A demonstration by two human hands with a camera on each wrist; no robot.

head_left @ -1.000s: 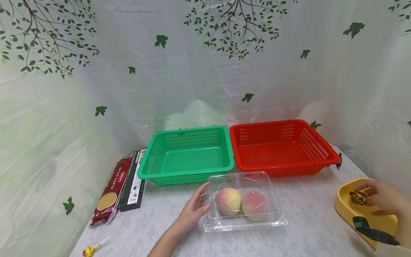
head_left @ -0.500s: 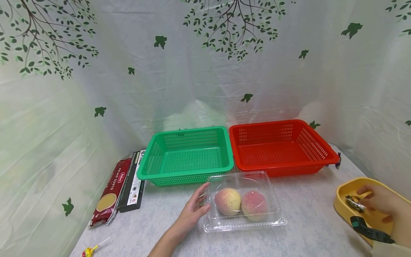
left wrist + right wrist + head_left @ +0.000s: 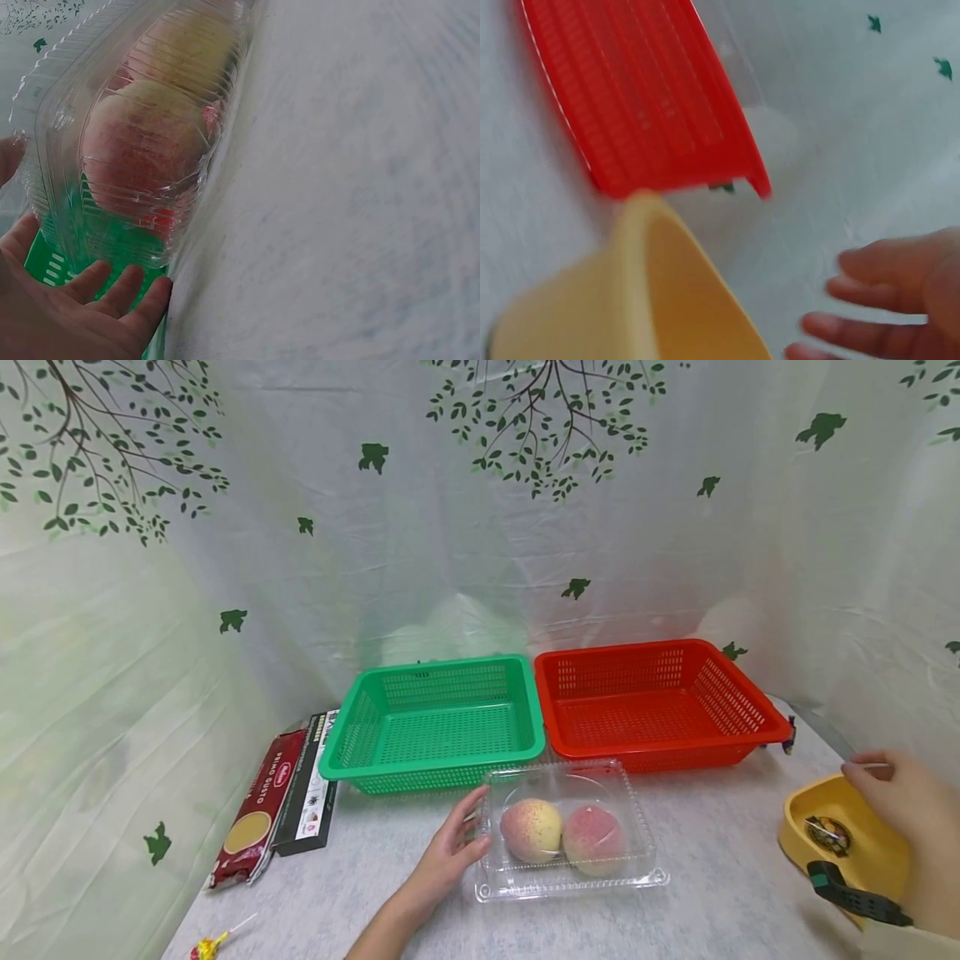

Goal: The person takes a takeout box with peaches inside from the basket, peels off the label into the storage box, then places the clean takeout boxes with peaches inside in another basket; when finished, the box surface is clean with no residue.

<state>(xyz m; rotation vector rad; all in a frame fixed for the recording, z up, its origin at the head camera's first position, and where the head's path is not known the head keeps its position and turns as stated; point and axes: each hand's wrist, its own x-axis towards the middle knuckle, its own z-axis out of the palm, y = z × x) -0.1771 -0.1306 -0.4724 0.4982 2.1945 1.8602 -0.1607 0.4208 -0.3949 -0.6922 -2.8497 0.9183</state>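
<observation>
A clear plastic clamshell box (image 3: 573,887) with two peaches (image 3: 531,831) inside stands mid-table. My left hand (image 3: 444,853) is at its left side, fingers spread; the left wrist view shows the fingertips (image 3: 154,289) by the plastic, contact hard to tell. At the right is a yellow tub (image 3: 801,797). Inside it lies a small round item in a shiny dark patterned wrapper (image 3: 828,835). My right hand (image 3: 903,802) is raised over the tub's far right side. In the right wrist view its fingers (image 3: 855,334) are loosely extended, holding nothing.
A green basket (image 3: 442,772) and a red basket (image 3: 652,756) stand side by side behind the box. To the left lie a dark red packet (image 3: 258,810) and a black box (image 3: 311,806). A lollipop (image 3: 206,947) lies near the front left; a small dark item (image 3: 789,735) sits beside the red basket.
My right hand has let go of the round wrapped item inside the yellow tub and risen up and away from it. My left hand and the peach box have stayed in place.
</observation>
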